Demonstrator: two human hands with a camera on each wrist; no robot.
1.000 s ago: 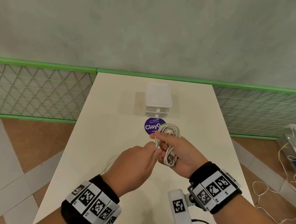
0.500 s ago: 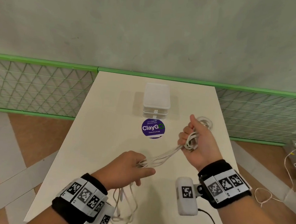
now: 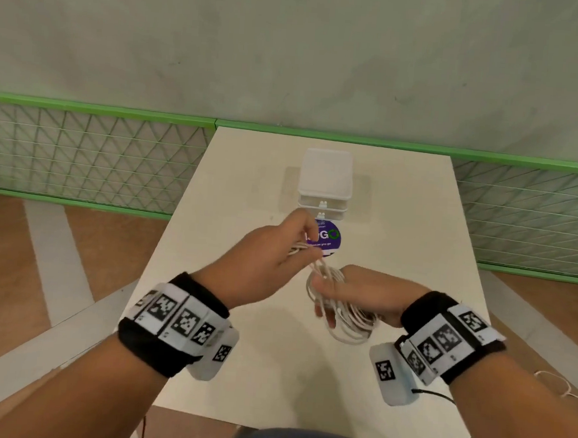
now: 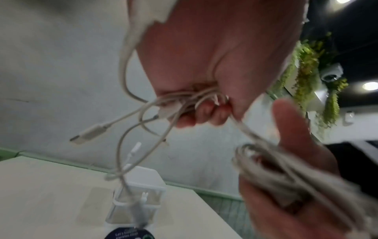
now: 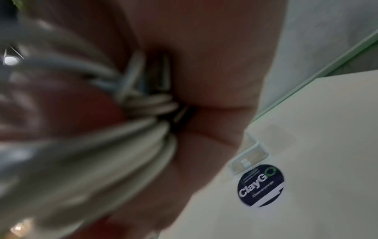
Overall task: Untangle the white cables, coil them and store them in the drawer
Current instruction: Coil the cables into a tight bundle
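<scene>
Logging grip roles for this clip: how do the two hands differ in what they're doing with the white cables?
The left hand is raised nearer the drawer unit, pinching the loose cable ends; the right hand sits lower, with the coiled bundle looped around it. Left fingers curl tightly; the right thumb sticks out. Both hold the same white cables.

You had both hands up over the middle of the table [image 3: 226, 317], with bare tabletop open to either side of them and toward the near edge. Straight ahead the drawer unit [image 3: 326, 173] stood at the far middle, its two drawer fronts shut, and the round purple sticker [image 3: 330, 237] lay flat just in front of it, no hindrance. Your left hand [image 3: 270, 265] and the white cables [image 3: 346, 311] strung from it to your right hand [image 3: 364, 296] hung across the approach to the drawers. Behind the unit the wall [image 3: 292, 48] closed off the far edge
</scene>
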